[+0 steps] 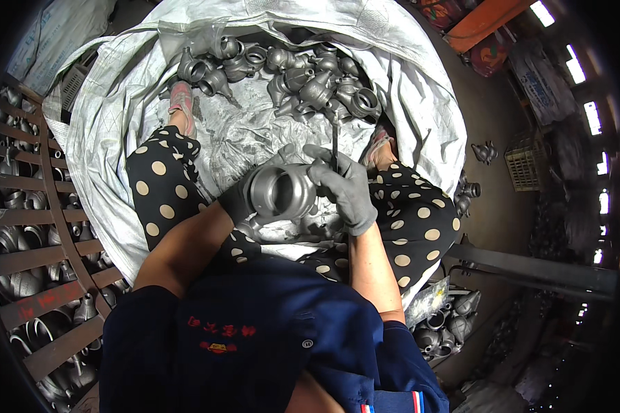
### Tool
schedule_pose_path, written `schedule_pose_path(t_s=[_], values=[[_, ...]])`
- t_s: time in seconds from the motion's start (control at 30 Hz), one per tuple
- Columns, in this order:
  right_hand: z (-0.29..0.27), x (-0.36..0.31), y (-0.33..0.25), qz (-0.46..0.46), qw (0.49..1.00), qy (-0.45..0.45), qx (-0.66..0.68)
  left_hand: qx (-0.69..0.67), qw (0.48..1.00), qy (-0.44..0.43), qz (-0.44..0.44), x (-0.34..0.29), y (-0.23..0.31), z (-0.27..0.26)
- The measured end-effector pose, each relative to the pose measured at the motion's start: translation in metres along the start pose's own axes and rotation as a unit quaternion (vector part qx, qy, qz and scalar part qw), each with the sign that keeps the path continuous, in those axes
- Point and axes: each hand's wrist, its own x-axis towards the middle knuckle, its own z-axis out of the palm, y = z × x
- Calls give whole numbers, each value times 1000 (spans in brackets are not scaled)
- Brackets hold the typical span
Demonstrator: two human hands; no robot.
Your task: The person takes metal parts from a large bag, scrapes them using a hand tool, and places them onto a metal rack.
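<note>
A grey metal casting (300, 195) with a wide round opening is held over my lap, its opening turned up toward me. My left hand (237, 198), in a dark grey glove, grips it from the left; its fingers are partly hidden behind the part. On the other side, my gloved right hand (350, 191) is closed around a thin dark rod-like tool (335, 138) that points away from me. The right fingers touch the casting's right side. Whether the tool itself touches the casting cannot be made out.
Similar castings (317, 88) lie piled at the far side of a large white woven sack (420, 89), which surrounds my legs. A rusty metal crate (52, 179) with more parts stands left. To the right are a plastic basket (522, 165) and a dark metal beam (537, 267).
</note>
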Motion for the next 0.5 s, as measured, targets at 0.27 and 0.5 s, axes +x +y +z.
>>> schedule_pose_path(t_s=[0.27, 0.5], values=[[2, -5, 25, 16, 974, 189, 119, -30, 980, 87, 178, -12, 12, 8], [32, -17, 43, 121, 981, 45, 147, 92, 953, 104, 270, -22, 32, 10]])
